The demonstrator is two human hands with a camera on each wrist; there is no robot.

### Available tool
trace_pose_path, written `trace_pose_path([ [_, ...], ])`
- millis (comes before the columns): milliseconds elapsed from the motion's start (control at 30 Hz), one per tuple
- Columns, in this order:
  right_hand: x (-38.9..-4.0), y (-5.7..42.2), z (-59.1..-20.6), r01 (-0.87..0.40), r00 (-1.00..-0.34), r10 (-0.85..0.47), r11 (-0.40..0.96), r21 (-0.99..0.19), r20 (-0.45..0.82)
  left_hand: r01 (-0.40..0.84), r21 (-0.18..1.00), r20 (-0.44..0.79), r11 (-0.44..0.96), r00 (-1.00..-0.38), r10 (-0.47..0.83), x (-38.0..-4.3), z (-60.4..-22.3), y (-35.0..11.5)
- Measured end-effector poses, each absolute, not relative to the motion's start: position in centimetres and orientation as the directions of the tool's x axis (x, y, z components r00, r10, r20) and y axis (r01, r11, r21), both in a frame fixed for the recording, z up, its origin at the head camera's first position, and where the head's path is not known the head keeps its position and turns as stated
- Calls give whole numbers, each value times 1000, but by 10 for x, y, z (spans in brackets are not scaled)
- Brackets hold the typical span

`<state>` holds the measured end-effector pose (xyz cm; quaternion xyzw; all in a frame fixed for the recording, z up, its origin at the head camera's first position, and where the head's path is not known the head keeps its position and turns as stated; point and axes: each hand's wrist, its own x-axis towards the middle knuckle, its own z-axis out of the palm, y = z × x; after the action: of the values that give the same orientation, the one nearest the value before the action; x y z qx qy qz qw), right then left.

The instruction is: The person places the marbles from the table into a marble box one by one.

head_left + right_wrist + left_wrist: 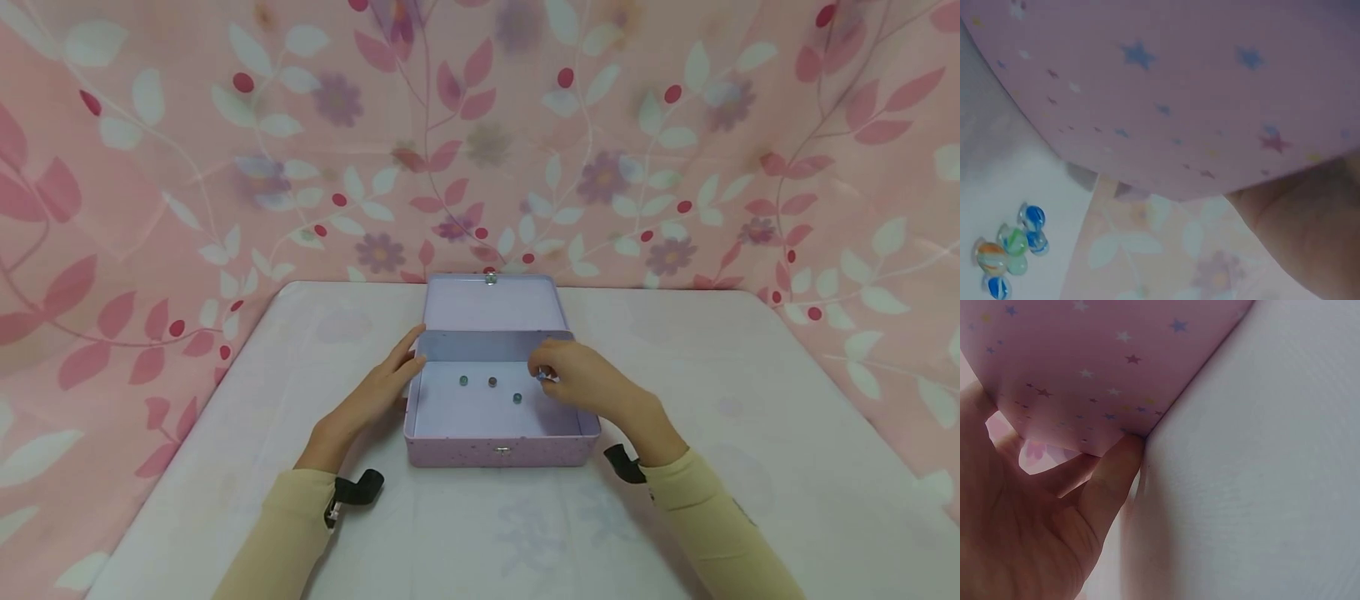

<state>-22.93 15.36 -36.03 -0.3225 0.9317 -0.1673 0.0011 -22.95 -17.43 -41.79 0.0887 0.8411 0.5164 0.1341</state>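
A lilac tin box point(502, 452) patterned with small stars stands with its lid point(495, 303) tipped back. Inside lie a green marble point(463, 381), a brownish marble point(492, 382) and a dark bluish-green marble point(517, 398). My left hand point(378, 392) rests against the box's left side, its spread fingers touching the wall and rim, as the left wrist view also shows. Over the right part of the box, my right hand point(581, 377) pinches a small blue-and-white marble point(542, 375), partly covered by the fingers. The right wrist view does not show the fingertips.
Several more marbles point(1015, 242), blue, green and orange, lie on the white-covered table point(1035, 162) beside the box in the right wrist view. A pink floral curtain point(480, 167) hangs behind the table. Clasps sit on the box front and the lid edge.
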Motion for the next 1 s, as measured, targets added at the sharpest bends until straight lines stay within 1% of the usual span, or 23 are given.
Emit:
trace_pose_path([
  [133, -227, 147, -366, -622, -773, -629, 725, -296, 82, 9, 891, -134, 453, -950, 283, -229, -418, -174],
  [233, -226, 143, -370, -643, -758, -648, 721, -259, 80, 10, 893, -132, 451, -950, 283, -229, -418, -174],
  [533, -223, 138, -382, -626, -778, -627, 771, -114, 32, 11, 890, -131, 455, -951, 280, -229, -418, -174],
  [767, -219, 133, -383, -626, -779, -626, 776, -80, 25, 13, 889, -131, 457, -951, 281, -229, -418, -174],
  [1000, -217, 130, -382, -649, -760, -649, 758, -58, 26, 13, 893, -128, 449, -951, 282, -229, -418, -174],
])
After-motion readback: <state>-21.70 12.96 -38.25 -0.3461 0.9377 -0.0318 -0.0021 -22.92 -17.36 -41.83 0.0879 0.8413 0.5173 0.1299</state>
